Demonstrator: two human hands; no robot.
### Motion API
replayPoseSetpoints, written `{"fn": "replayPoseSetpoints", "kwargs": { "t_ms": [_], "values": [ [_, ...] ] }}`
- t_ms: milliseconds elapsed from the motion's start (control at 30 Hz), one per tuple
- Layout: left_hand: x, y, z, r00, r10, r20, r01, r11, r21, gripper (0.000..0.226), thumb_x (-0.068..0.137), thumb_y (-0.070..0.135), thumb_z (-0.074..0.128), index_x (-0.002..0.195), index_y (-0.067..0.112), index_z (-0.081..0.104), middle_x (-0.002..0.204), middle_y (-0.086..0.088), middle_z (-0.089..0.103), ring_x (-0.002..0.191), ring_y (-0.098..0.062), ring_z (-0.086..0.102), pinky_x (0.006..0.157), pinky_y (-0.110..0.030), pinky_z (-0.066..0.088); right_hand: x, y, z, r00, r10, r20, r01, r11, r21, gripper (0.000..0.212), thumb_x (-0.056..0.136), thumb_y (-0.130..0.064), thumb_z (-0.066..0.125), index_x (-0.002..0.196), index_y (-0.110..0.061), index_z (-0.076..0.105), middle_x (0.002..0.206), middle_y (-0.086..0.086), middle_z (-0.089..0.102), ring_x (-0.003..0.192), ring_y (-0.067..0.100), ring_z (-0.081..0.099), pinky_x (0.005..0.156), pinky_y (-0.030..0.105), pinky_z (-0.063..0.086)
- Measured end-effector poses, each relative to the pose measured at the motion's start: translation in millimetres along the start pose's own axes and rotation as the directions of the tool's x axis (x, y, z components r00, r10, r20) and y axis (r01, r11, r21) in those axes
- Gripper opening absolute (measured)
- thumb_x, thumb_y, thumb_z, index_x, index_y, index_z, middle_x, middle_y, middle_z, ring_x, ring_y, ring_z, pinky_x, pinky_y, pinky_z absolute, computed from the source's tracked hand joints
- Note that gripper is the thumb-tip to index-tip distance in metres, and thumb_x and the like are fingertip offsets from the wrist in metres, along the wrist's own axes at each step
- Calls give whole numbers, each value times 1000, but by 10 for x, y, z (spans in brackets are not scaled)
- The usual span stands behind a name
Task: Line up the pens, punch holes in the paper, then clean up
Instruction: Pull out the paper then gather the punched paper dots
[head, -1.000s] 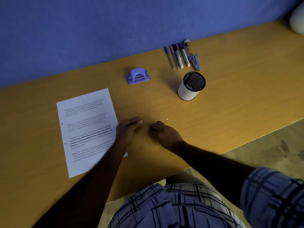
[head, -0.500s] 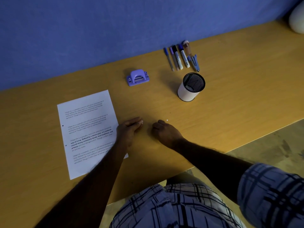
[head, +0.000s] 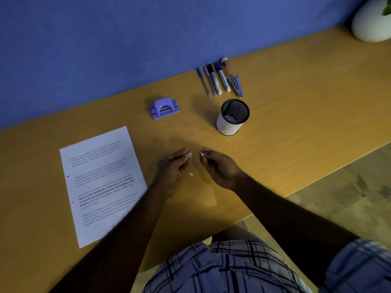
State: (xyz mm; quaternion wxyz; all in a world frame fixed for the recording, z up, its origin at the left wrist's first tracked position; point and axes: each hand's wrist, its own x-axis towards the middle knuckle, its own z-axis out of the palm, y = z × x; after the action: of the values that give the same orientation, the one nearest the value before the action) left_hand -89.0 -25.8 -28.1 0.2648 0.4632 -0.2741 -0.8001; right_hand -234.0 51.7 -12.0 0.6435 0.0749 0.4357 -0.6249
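Desk [head: 275,134], frame centre: left hand [head: 172,169] pinches white scrap [head: 190,154], right hand [head: 221,168] pinches second scrap [head: 202,153]; third scrap [head: 191,174] lower, between them.

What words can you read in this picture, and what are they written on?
Paper, bold lines: "way of living. Defined by a slower pace, it is centered around strong community bonds, local traditions, and primary"
Paper, the other lines: too blurred to read.
Markers: labels too small to read.
Hole punch and pen cup: no writing shows.
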Motion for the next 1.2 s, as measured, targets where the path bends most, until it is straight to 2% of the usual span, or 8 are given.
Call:
{"fn": "replayPoseSetpoints", "kwargs": {
  "t_ms": [333, 500, 633, 733, 900, 1033, 1100, 1200],
  "values": [
    [266, 236, 971, 985, 53, 166, -45, 998, -54, 20, 86, -13, 57, 94, 0, 69, 88, -10, 76, 85, -15, 73, 69, -17, 56, -71, -728, -11, 975, -224, -4, 222, 965, 136, 20, 94, 7, 47, 87, -2, 63, 73, 3, 68, 68, 8, 68, 66, 13, 55],
    [483, 479, 1476, 977, 95, 193, -134, 971, 197, 19, 85, -12, 61, 101, -4, 69, 90, -10, 74, 83, -15, 73, 72, -18, 56, 15, -1223, 27, 929, -368, -42, 368, 930, -14, 13, 93, 7, 52, 94, 5, 65, 91, 13, 65, 83, 19, 64, 71, 19, 57],
    [683, 559, 1697, 972, 133, 193, -195, 914, 357, 24, 85, -6, 66, 109, -7, 67, 96, -14, 72, 87, -16, 71, 77, -21, 57, 121, -1517, 31, 873, -472, -122, 429, 863, -266, 12, 86, 12, 59, 83, 3, 67, 82, 14, 67, 76, 21, 67, 72, 22, 59],
    [843, 581, 1729, 954, 199, 225, -295, 759, 581, 22, 84, 2, 69, 106, 2, 72, 99, -10, 74, 91, -15, 71, 84, -29, 58, 192, -1658, -12, 850, -519, -90, 410, 759, -505, 9, 84, 12, 63, 88, 5, 68, 79, 13, 68, 69, 16, 68, 72, 23, 60],
    [975, 631, 1724, 926, 247, 287, -376, 509, 774, 24, 84, 1, 68, 105, 9, 73, 99, -3, 73, 92, -12, 69, 81, -31, 60, 294, -1785, -144, 810, -585, -42, 280, 449, -849, 13, 84, 3, 67, 92, -4, 74, 93, 13, 73, 85, 23, 70, 80, 34, 60],
    [969, 664, 1746, 909, 261, 325, -412, 447, 794, 22, 81, 0, 71, 101, 11, 75, 86, 5, 72, 82, -7, 70, 72, -26, 61, 315, -1824, -178, 803, -593, 53, 255, 262, -931, 14, 80, -3, 72, 89, -13, 76, 83, -5, 70, 73, 3, 63, 65, 19, 55],
    [959, 663, 1756, 900, 270, 343, -430, 407, 806, 23, 81, 0, 72, 100, 12, 75, 81, 12, 69, 77, -2, 69, 71, -25, 61, 329, -1825, -181, 796, -600, 80, 259, 218, -941, 12, 78, -8, 76, 86, -16, 75, 81, -8, 69, 71, 0, 62, 60, 14, 52],
    [944, 662, 1760, 882, 273, 384, -461, 327, 825, 27, 79, 5, 75, 104, 13, 73, 90, 5, 71, 88, -7, 68, 73, -22, 58, 332, -1818, -184, 791, -601, 113, 279, 189, -941, 11, 78, -15, 79, 86, -17, 73, 78, -10, 67, 69, 0, 61, 56, 12, 50]
  ]
}}
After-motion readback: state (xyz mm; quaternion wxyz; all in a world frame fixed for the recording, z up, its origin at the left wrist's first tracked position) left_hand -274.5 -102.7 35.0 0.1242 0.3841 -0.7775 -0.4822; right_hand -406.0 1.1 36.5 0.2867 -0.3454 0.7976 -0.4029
